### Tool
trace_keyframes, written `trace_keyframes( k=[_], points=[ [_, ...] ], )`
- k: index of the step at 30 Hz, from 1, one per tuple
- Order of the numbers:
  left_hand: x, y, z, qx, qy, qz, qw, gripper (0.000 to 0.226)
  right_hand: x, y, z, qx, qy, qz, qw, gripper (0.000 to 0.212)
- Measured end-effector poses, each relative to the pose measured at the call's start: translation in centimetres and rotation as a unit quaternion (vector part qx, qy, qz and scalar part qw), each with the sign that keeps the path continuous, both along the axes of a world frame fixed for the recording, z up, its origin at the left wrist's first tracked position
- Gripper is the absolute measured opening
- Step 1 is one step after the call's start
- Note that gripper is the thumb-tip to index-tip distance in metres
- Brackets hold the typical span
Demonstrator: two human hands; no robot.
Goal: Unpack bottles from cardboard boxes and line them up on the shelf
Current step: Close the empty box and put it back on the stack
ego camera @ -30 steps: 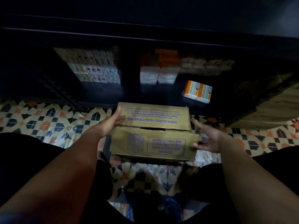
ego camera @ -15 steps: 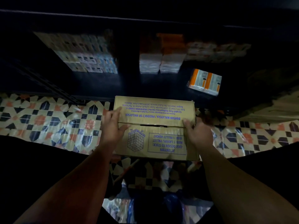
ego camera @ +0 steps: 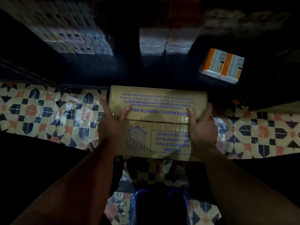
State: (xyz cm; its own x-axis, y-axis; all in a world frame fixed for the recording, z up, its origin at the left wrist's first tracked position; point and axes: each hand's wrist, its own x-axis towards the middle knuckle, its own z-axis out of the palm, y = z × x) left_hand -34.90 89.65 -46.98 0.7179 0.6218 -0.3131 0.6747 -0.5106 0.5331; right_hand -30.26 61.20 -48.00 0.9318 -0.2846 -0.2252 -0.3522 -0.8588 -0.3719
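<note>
A closed brown cardboard box (ego camera: 158, 108) with blue print sits on the patterned floor just in front of the dark low shelf (ego camera: 129, 69). My left hand (ego camera: 112, 125) grips its left side, thumb laid over the top flap and fingers down the side. My right hand (ego camera: 202, 125) grips the right side the same way, thumb on the top near the flap seam. The flaps are shut, so no bottles show.
On the shelf stand a blurred stack of small packs (ego camera: 71, 34) at left, two white wrapped packs (ego camera: 165, 41) in the middle and an orange-and-white pack (ego camera: 222, 65) at right. Tiled floor (ego camera: 48, 114) spreads to both sides. A blue stool (ego camera: 155, 207) is below me.
Both hands closed in from the box's sides and now grip it with thumbs on top. The view has moved nearer to the box and shelf.
</note>
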Motion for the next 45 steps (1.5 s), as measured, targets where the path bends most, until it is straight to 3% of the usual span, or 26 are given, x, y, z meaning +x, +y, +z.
trace_keyframes(
  k=[7,12,15,23,32,37,41,45],
  points=[
    [0.2,-0.5,0.9,0.033,0.049,-0.011,0.998,0.08,0.1,0.2,0.5,0.009,0.02,-0.019,1.0,0.09],
    [-0.3,-0.7,5.4,0.007,0.063,-0.005,0.998,0.072,-2.0,0.4,4.7,0.038,0.054,-0.035,0.997,0.083],
    [-1.0,-0.6,10.7,0.003,0.065,-0.003,0.998,0.069,-2.8,0.1,10.0,0.044,0.067,-0.035,0.996,0.081],
    [-0.1,1.3,30.0,0.004,0.102,-0.051,0.993,0.092,-2.1,0.7,29.3,0.063,0.036,-0.017,0.997,0.077],
    [-2.4,-0.3,49.5,0.011,0.097,-0.102,0.99,0.08,-4.8,-0.6,50.4,0.081,0.042,-0.043,0.995,0.072],
    [0.0,-3.5,53.9,0.015,0.106,-0.165,0.98,0.08,-6.4,-3.3,55.4,0.09,0.034,-0.122,0.988,0.084],
    [2.8,-7.9,55.1,0.044,0.115,-0.25,0.96,0.087,-7.5,-7.6,57.7,0.065,0.045,-0.206,0.975,0.072],
    [4.5,-13.5,55.6,0.062,0.1,-0.341,0.933,0.092,-9.3,-12.3,57.6,0.048,0.052,-0.281,0.957,0.076]
  ],
)
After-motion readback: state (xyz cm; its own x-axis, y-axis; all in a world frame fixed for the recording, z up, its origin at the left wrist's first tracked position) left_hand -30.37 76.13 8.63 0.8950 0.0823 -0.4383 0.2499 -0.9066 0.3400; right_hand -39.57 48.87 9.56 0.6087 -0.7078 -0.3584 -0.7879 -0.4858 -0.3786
